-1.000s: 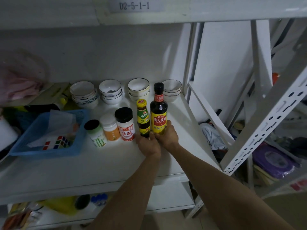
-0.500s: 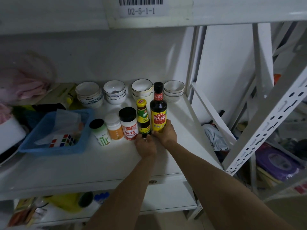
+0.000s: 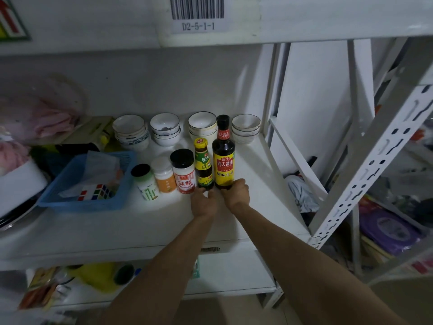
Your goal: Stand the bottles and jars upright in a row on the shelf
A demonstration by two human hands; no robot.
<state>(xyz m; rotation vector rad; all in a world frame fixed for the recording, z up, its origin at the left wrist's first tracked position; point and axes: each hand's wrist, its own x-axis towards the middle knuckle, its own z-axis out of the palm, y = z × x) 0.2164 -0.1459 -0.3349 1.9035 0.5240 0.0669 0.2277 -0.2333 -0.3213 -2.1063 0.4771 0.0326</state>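
A blue plastic basket (image 3: 77, 202) sits on the left of the white shelf (image 3: 262, 184) and holds a colour-cube puzzle (image 3: 95, 192) and a crumpled sheet of clear plastic or paper. Behind the row, four stacks of white bowls (image 3: 165, 132) line the back wall; what lies in the topmost bowls is too dim to tell.

Five containers stand upright in a row near the middle of the shelf, long axes vertical and caps pointing up. From left to right: a small white jar with a black cap and green print (image 3: 145, 181), a short orange-labelled jar with a white cap (image 3: 164, 175), a white jar with a wide black lid and red label (image 3: 184, 172), a small dark sauce bottle with a yellow cap (image 3: 203, 165), and the tall dark soy sauce bottle with a yellow label (image 3: 223, 156). Neighbours stand just beside each other, the two bottles nearly touching. Heights rise toward the right.

Both bare forearms reach forward from the lower edge, converging at the two bottles. The left hand (image 3: 205, 202) is curled at the base of the small sauce bottle, fingers around its foot. The right hand (image 3: 236, 193) grips the bottom of the tall soy sauce bottle, knuckles toward the camera. The two hands touch side by side.
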